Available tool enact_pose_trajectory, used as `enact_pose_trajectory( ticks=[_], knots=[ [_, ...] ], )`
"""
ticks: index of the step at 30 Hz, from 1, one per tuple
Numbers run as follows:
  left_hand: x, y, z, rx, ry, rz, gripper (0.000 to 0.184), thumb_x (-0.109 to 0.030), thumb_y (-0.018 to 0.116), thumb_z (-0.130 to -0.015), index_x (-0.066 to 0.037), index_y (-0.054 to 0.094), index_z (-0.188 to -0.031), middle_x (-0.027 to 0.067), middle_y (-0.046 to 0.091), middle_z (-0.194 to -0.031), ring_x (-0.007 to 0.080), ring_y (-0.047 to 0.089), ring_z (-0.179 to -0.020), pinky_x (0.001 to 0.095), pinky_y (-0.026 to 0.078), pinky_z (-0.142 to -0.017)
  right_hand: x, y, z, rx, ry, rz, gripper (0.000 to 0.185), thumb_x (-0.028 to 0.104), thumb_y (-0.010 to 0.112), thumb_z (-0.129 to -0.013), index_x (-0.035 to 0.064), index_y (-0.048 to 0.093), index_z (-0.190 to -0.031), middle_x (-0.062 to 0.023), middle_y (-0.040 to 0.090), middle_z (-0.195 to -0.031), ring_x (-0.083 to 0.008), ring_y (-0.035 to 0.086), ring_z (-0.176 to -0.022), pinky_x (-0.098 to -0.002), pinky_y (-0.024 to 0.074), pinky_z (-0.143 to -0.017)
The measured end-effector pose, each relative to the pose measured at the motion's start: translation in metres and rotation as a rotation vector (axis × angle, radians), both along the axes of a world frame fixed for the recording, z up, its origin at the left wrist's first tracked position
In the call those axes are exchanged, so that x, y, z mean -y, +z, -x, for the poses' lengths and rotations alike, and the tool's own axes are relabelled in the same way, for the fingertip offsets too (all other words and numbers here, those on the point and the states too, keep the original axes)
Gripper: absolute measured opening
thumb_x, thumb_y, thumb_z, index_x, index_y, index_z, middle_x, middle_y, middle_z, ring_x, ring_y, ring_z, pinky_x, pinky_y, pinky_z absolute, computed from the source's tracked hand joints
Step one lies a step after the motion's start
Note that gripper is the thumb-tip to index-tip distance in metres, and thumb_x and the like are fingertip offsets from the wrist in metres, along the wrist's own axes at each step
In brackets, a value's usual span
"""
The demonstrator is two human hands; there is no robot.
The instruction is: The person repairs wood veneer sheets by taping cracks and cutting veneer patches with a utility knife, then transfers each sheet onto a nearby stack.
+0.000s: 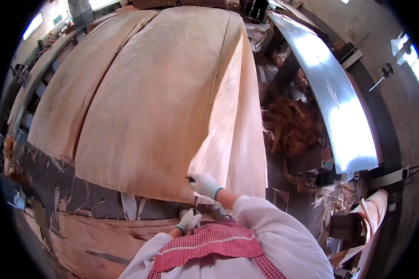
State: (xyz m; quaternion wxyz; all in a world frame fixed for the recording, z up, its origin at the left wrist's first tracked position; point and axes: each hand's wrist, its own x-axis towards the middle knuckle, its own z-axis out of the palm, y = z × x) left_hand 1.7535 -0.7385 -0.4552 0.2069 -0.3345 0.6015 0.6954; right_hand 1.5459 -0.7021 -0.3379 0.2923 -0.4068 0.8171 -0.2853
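A wide sheet of thin wood veneer [149, 102] lies before me, with its right part lifted and folded over in a long pale flap [221, 135]. My right hand [205, 184], in a white glove, is closed at the near corner of this flap. A small dark tip pokes out by its fingers; I cannot make out what it is. Lower down, close to my apron, my gloved left hand [188, 220] is closed around a thin, narrow tool [195, 202] that points up at the sheet's near edge. Its kind is unclear.
Another veneer sheet [86, 79] lies to the left. On the right stand a long shiny metal-topped table [333, 88] and a heap of brown veneer scraps [293, 123]. More veneer [93, 237] lies low at front left, and a curled piece [375, 209] at front right.
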Motion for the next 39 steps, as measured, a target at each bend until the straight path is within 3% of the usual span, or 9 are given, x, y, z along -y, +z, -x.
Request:
enact_pose_trajectory(
  ticks=[8, 13, 16, 18, 27, 28, 30, 37, 39],
  knots=[
    [-0.018, 0.030, 0.018, 0.063, -0.243, 0.354, 0.037, -0.024, 0.052, -0.093, 0.007, 0.042, -0.109, 0.0246, 0.063, -0.082, 0.0290, 0.066, -0.061, 0.0395, 0.053, -0.050, 0.088, -0.040, -0.029, 0.022, 0.170, -0.210, 0.031, 0.021, 0.053, -0.081, 0.0073, 0.066, -0.105, -0.0197, 0.066, -0.101, -0.0362, 0.063, -0.096, -0.0441, 0.0500, -0.082],
    [-0.029, 0.023, 0.023, -0.214, -0.162, 0.506, 0.045, -0.034, 0.053, -0.090, 0.007, 0.053, -0.107, 0.0347, 0.060, -0.094, 0.0496, 0.057, -0.096, 0.0487, 0.046, -0.084, 0.100, -0.050, -0.036, 0.019, 0.244, -0.191, 0.030, 0.025, 0.055, -0.083, 0.0069, 0.064, -0.105, -0.0200, 0.066, -0.094, -0.0358, 0.064, -0.086, -0.0436, 0.0502, -0.076],
    [-0.013, 0.041, 0.016, -0.232, -0.008, 0.414, 0.041, -0.033, 0.055, -0.090, 0.004, 0.055, -0.107, 0.0269, 0.064, -0.085, 0.0410, 0.064, -0.079, 0.0446, 0.050, -0.071, 0.095, 0.014, -0.040, 0.212, 0.296, -0.127, 0.034, 0.031, 0.060, -0.084, 0.0036, 0.064, -0.104, -0.0202, 0.066, -0.089, -0.0309, 0.065, -0.080, -0.0395, 0.0510, -0.074],
    [0.006, 0.045, 0.000, -0.245, 0.384, -0.392, 0.014, -0.019, 0.057, -0.092, -0.006, 0.055, -0.097, -0.0022, 0.046, -0.058, 0.0070, 0.044, -0.042, 0.0270, 0.036, -0.035, 0.084, 0.037, -0.036, 0.356, 0.219, 0.037, 0.038, 0.035, 0.062, -0.085, 0.0013, 0.064, -0.103, -0.0193, 0.065, -0.085, -0.0277, 0.065, -0.076, -0.0368, 0.0512, -0.073],
    [0.010, 0.028, 0.006, -0.124, 0.157, -0.061, 0.027, -0.026, 0.057, -0.092, -0.001, 0.051, -0.084, 0.0048, 0.051, -0.056, 0.0184, 0.053, -0.040, 0.0338, 0.039, -0.031, 0.003, -0.019, 0.002, -0.023, -0.476, -0.101, 0.046, 0.040, 0.065, -0.083, -0.0002, 0.063, -0.106, -0.0203, 0.068, -0.092, -0.0346, 0.066, -0.090, -0.0404, 0.0508, -0.077],
    [0.005, 0.030, 0.009, -0.129, 0.232, -0.347, 0.026, -0.027, 0.058, -0.092, -0.002, 0.053, -0.088, 0.0053, 0.051, -0.060, 0.0154, 0.056, -0.051, 0.0312, 0.044, -0.039, 0.005, -0.022, 0.000, 0.007, -0.493, -0.073, 0.045, 0.039, 0.064, -0.083, -0.0005, 0.063, -0.105, -0.0209, 0.068, -0.091, -0.0349, 0.066, -0.089, -0.0407, 0.0507, -0.077],
    [-0.013, 0.011, 0.016, -0.437, 0.013, -0.054, 0.025, -0.027, 0.057, -0.093, -0.004, 0.051, -0.100, 0.0046, 0.053, -0.069, 0.0118, 0.056, -0.064, 0.0280, 0.048, -0.053, 0.009, -0.027, -0.007, 0.072, -0.525, -0.022, 0.043, 0.036, 0.064, -0.082, -0.0011, 0.064, -0.102, -0.0220, 0.067, -0.089, -0.0356, 0.066, -0.088, -0.0414, 0.0506, -0.076],
    [0.067, 0.101, -0.018, -0.178, -0.139, -0.642, 0.048, -0.024, 0.054, -0.097, -0.005, 0.040, -0.138, 0.0117, 0.056, -0.124, 0.0219, 0.057, -0.111, 0.0348, 0.048, -0.092, -0.027, -0.016, 0.016, 0.445, -0.946, 0.517, 0.013, 0.012, 0.059, -0.086, 0.0005, 0.063, -0.083, 0.0018, 0.056, -0.067, -0.0077, 0.049, -0.061, -0.0268, 0.0402, -0.052],
    [0.099, -0.015, -0.063, -0.221, 0.114, -0.959, 0.039, -0.027, 0.049, -0.097, -0.008, 0.049, -0.131, 0.0127, 0.053, -0.130, 0.0235, 0.055, -0.115, 0.0423, 0.040, -0.103, -0.065, 0.017, 0.030, 0.289, -0.869, 0.535, 0.011, 0.010, 0.059, -0.086, 0.0017, 0.062, -0.080, 0.0035, 0.055, -0.068, -0.0066, 0.047, -0.061, -0.0259, 0.0391, -0.052]
  ],
)
